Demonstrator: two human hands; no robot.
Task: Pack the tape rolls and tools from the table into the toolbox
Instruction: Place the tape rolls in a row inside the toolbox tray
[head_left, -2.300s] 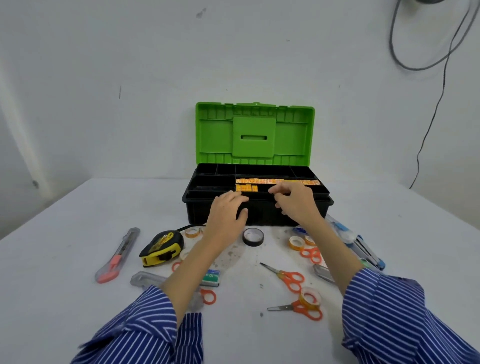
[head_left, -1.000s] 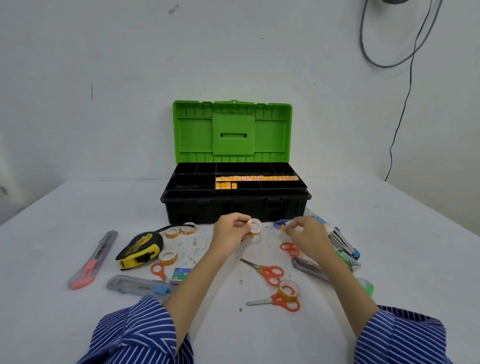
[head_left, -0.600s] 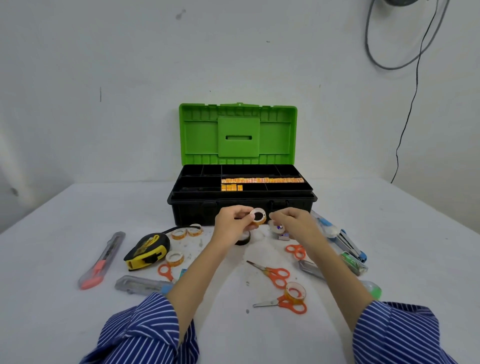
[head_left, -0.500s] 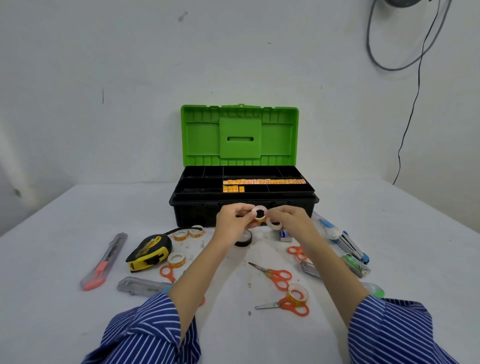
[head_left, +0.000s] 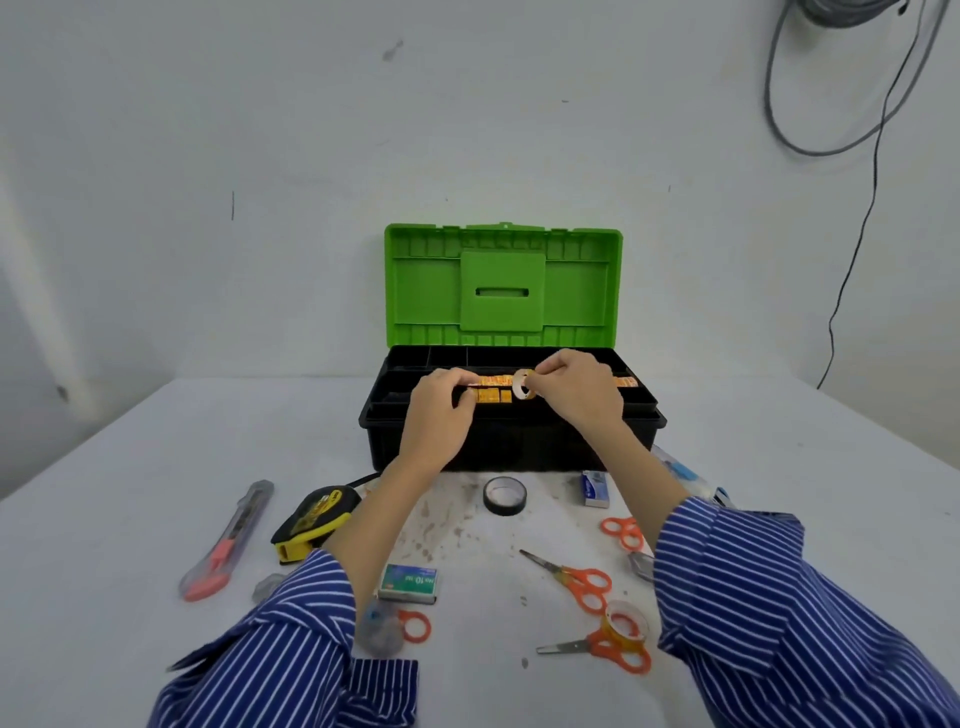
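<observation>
Reading "No.10" on the staple box (head_left: 409, 582) near scissors (head_left: 574, 576)

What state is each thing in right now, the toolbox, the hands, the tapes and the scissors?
Toolbox: lid up, open.
Right hand: pinching a clear tape roll over the tray.
Left hand: over the tray, grip unclear.
Black tape: lying on the table.
Scissors: closed, on the table.

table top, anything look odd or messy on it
Yes: brown specks and smears stain the white table just in front of the toolbox, beside the black tape roll. Nothing looks broken or spilled.
</observation>
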